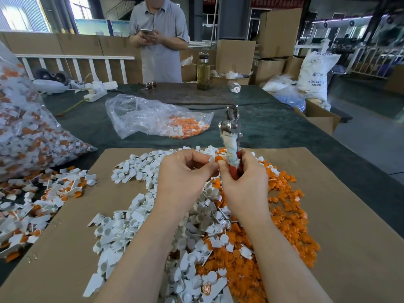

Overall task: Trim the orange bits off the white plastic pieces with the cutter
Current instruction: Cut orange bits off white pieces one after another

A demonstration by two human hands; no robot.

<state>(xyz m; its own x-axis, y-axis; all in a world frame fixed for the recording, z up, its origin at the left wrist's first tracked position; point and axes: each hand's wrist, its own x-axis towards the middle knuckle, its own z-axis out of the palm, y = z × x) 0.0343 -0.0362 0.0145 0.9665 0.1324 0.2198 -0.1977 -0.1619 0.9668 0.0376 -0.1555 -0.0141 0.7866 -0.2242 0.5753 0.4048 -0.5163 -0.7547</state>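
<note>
Two hands raised, left hand [185,171] pinching one orange-tipped white piece [215,159], right hand [244,173] gripping one cutter [230,136]

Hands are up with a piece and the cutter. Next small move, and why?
Probably bring the cutter head down to the piece: the left hand pinches a white piece with its orange bit still attached, while the right hand holds the cutter pointing up, away from it.

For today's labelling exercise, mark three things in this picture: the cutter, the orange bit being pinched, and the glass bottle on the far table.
cutter [229,127], head view, on its metal pivot above the wrapped handle.
orange bit [218,159], head view, on its round face between the two hands.
glass bottle [203,73], head view, on its clear body.
</note>
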